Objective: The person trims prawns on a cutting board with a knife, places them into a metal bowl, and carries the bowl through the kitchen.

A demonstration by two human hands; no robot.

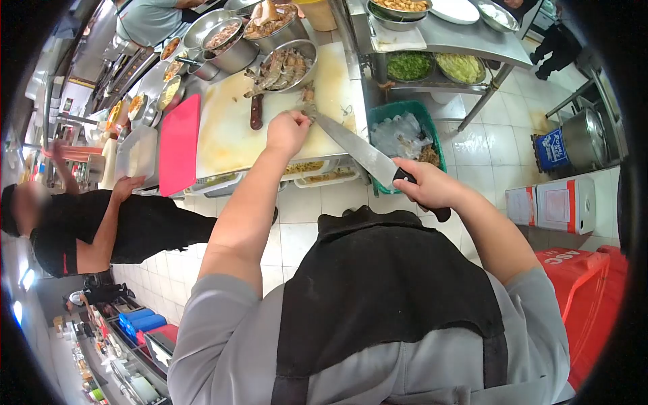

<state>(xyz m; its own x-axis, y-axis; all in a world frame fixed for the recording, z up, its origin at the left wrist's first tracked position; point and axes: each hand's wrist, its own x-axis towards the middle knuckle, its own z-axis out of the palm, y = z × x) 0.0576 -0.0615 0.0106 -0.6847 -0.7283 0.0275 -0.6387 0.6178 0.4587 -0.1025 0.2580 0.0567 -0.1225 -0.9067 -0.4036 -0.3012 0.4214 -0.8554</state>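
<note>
My right hand [430, 185] is wrapped round the black handle of a large chef's knife [359, 150]. Its broad blade slants up and left over the front edge of the white cutting board [223, 142]. At the blade's tip, my left hand [289, 133] is closed in a pinch on a small greyish shrimp [308, 109], partly hidden by the fingers. Just behind it, a metal bowl [312, 54] holds several whole shrimp [277, 69]. A second knife with a brown wooden handle [256, 113] lies left of my left hand, its blade out of sight.
A green bin [439, 128] with a plastic bag stands below the board's right side. A pink cutting board [181, 145] lies at the left, near a co-worker in black [101, 229]. Metal pots [233, 54] stand behind. A steel table [466, 37] bears plates and bowls.
</note>
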